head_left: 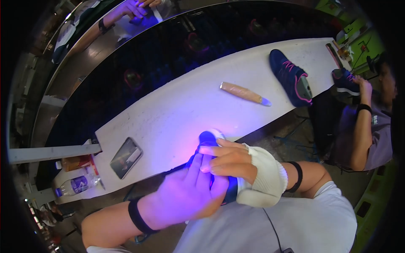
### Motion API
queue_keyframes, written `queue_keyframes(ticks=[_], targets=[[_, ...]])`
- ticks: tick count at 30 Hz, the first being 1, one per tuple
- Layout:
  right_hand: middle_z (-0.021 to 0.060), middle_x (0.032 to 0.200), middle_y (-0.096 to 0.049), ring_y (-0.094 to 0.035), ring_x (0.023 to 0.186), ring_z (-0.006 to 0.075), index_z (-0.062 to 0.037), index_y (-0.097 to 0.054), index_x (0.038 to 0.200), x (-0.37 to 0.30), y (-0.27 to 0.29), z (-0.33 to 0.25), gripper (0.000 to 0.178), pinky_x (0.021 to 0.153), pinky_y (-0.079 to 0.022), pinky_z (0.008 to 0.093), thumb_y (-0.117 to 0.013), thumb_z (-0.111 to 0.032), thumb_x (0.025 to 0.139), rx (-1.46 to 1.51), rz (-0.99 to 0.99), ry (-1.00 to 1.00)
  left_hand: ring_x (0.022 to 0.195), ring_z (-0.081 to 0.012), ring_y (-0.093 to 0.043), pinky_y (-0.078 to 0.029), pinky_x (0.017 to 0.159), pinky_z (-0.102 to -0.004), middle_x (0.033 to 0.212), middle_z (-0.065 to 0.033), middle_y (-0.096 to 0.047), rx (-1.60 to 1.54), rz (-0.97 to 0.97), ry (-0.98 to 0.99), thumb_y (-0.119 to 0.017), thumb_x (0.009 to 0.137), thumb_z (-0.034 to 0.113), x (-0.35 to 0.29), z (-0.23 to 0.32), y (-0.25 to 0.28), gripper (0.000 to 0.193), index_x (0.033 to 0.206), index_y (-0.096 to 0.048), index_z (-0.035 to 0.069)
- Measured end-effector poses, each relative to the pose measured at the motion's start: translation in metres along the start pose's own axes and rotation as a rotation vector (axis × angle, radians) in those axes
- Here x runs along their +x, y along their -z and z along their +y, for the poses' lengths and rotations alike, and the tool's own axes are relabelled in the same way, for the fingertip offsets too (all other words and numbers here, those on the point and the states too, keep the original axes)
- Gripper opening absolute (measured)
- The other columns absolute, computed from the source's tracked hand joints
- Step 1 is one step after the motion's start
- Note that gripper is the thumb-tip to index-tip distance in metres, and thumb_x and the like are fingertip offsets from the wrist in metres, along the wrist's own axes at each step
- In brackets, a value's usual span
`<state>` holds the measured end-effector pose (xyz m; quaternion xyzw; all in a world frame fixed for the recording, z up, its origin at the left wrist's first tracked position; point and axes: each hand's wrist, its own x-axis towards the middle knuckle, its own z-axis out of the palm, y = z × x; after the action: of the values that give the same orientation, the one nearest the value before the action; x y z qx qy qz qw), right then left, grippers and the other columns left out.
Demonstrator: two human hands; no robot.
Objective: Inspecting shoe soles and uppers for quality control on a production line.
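Note:
A dark blue shoe (pixel 208 135) with a white sole edge is held close to my body at the near edge of the white table, its toe pointing away from me. My left hand (pixel 185 192), tinted violet by a bright light, lies over the shoe's upper with its fingers closed against it. From the other side my right hand (pixel 234 162) grips the same shoe, its bare fingertips meeting the left ones on the upper. A white knit glove (pixel 265 179) covers its palm and wrist. Most of the shoe is hidden under both hands.
On the white table (pixel 164 114) lie a tape-wrapped tool (pixel 244 93), a dark blue shoe with pink laces (pixel 290 78) and a phone (pixel 126 158). Bottles (pixel 76 185) stand at left. A dark surface (pixel 168 59) runs behind. A person (pixel 365 122) at right holds another shoe; others' hands (pixel 133 10) show far left.

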<state>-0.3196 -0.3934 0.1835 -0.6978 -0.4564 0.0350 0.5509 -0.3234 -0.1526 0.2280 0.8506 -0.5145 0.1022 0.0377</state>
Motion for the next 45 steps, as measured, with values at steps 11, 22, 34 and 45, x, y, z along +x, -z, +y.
queue_keyframes(ticks=[11,22,34,45], targets=[[0.0230,0.139,-0.065,-0.066,0.122,0.0414,0.0022,-0.052,0.145,0.024,-0.077,0.047,0.098,0.103,-0.052,0.0525,-0.092,-0.044,0.069,-0.506,-0.035,-0.067,0.143,-0.0329,-0.049,-0.041,0.118,-0.0445,0.162,-0.0256,-0.038,-1.193,0.624,1.125,-0.089,0.079,0.012,-0.115,0.066,-0.042,0.057,0.126,-0.057,0.005],[0.0092,0.100,-0.067,-0.067,0.084,0.0302,-0.0272,-0.073,0.125,0.118,0.075,-0.017,0.048,0.071,-0.056,0.0406,-0.082,-0.020,0.078,-0.949,0.321,0.607,0.143,-0.0404,-0.049,-0.045,0.115,-0.0537,0.157,-0.0266,-0.042,-1.370,1.203,0.587,-0.089,0.082,0.007,-0.112,0.054,-0.031,0.103,0.162,-0.023,0.006],[0.0198,0.093,-0.075,-0.075,0.091,0.0374,-0.0040,-0.076,0.098,0.391,0.224,-0.076,0.017,0.079,-0.061,0.0474,-0.068,-0.016,0.090,-1.644,0.642,0.189,0.129,-0.0268,-0.059,-0.051,0.102,-0.0369,0.146,-0.0180,-0.052,-0.990,1.190,1.262,-0.074,0.090,-0.001,-0.174,-0.014,-0.051,0.079,0.157,-0.032,0.005],[0.0193,0.126,-0.074,-0.071,0.115,0.0386,-0.0204,-0.073,0.135,0.432,0.021,0.035,0.060,0.104,-0.054,0.0441,-0.055,-0.063,0.098,-0.837,-0.232,-0.045,0.120,-0.0300,-0.067,-0.052,0.102,-0.0410,0.125,-0.0195,-0.071,-0.352,0.920,1.591,-0.089,0.079,0.020,-0.250,-0.351,-0.165,0.067,0.137,-0.062,0.000]])
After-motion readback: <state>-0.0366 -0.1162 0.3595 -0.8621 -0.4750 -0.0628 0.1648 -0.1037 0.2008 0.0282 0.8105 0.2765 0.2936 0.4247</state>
